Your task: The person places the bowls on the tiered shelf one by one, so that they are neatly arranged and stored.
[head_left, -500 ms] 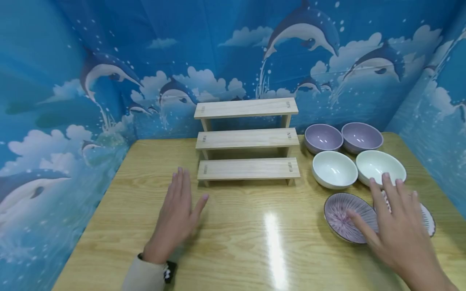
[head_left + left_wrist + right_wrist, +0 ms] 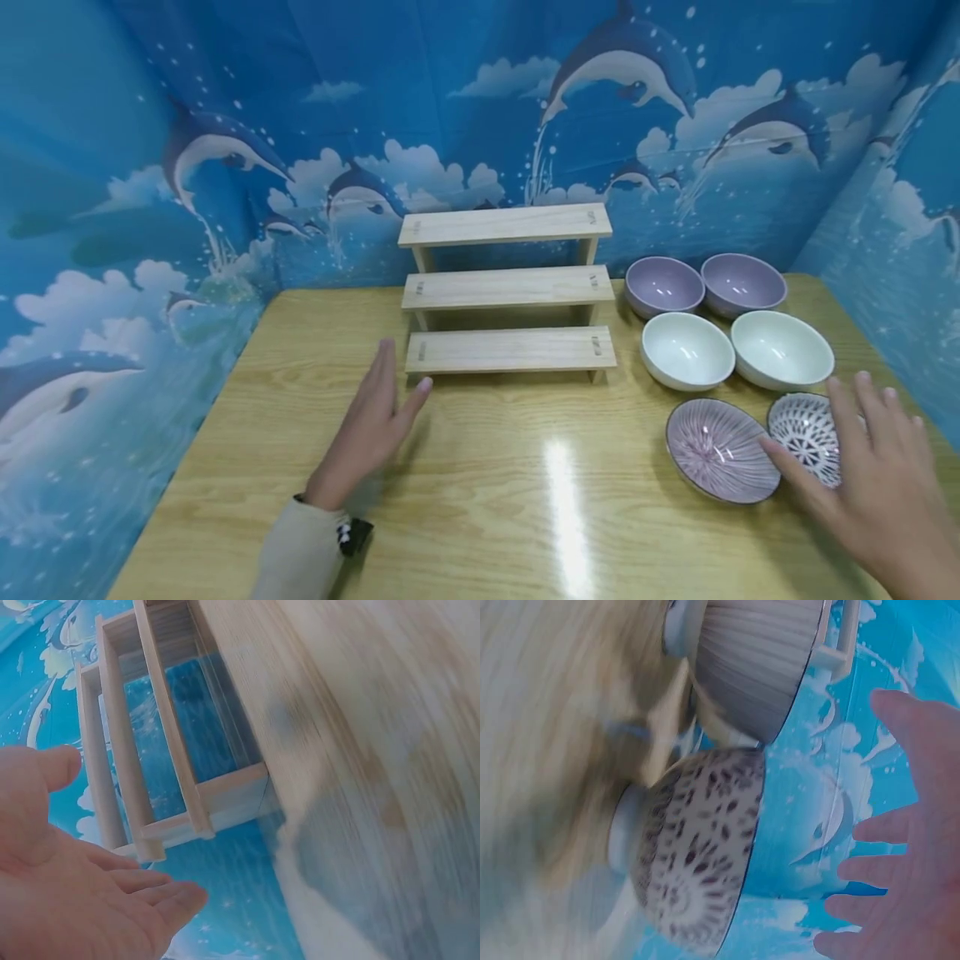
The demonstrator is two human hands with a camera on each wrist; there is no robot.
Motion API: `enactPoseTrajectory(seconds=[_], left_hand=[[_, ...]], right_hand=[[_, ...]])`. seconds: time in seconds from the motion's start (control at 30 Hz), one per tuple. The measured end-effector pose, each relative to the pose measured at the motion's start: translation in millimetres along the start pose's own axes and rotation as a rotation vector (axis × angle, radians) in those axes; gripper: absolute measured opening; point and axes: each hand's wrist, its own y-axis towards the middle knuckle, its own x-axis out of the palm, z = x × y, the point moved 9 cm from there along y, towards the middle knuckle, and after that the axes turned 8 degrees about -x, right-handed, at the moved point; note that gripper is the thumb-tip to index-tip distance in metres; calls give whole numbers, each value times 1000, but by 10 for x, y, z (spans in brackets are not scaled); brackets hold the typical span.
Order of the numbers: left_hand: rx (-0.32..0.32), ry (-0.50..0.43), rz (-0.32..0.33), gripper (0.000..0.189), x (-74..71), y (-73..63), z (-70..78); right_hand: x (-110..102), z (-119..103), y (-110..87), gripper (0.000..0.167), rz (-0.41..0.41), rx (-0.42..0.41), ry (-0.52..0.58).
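Observation:
My left hand (image 2: 365, 433) hovers over the table with fingers straight and thumb spread, left of a three-step wooden shelf (image 2: 510, 350). My right hand (image 2: 877, 483) is held spread over the front right, partly covering a bowl with a dark speckled pattern (image 2: 804, 433). To the left of that bowl sits a purple-striped bowl (image 2: 722, 454), near my right thumb. In the right wrist view the fingers stand apart from the rim of the speckled bowl (image 2: 697, 855). Neither hand holds anything. The left wrist view shows the open palm (image 2: 82, 900) beside the shelf (image 2: 172, 735).
Two pale green-white bowls (image 2: 687, 354) stand behind the patterned ones, and two purple bowls (image 2: 664, 287) stand at the back right. A blue dolphin-print cloth (image 2: 465, 108) walls the back and sides of the wooden table (image 2: 480, 500).
My right hand has moved to the right, uncovering more of the speckled bowl. The left hand has turned slightly, its fingers now overlapping more. The bowls and shelf stay in place.

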Motion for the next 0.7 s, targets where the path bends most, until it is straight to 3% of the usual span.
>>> enactPoseTrajectory(seconds=[0.23, 0.47, 0.7], left_hand=[[-39, -100, -23, 86, 40, 138, -31], [-109, -204, -42, 83, 81, 260, -107], [-185, -384, -52, 81, 149, 359, -170]], right_hand=[[9, 218, -139, 103, 8, 77, -3], [23, 346, -233, 105, 21, 137, 60], [93, 451, -327, 105, -12, 189, 85]])
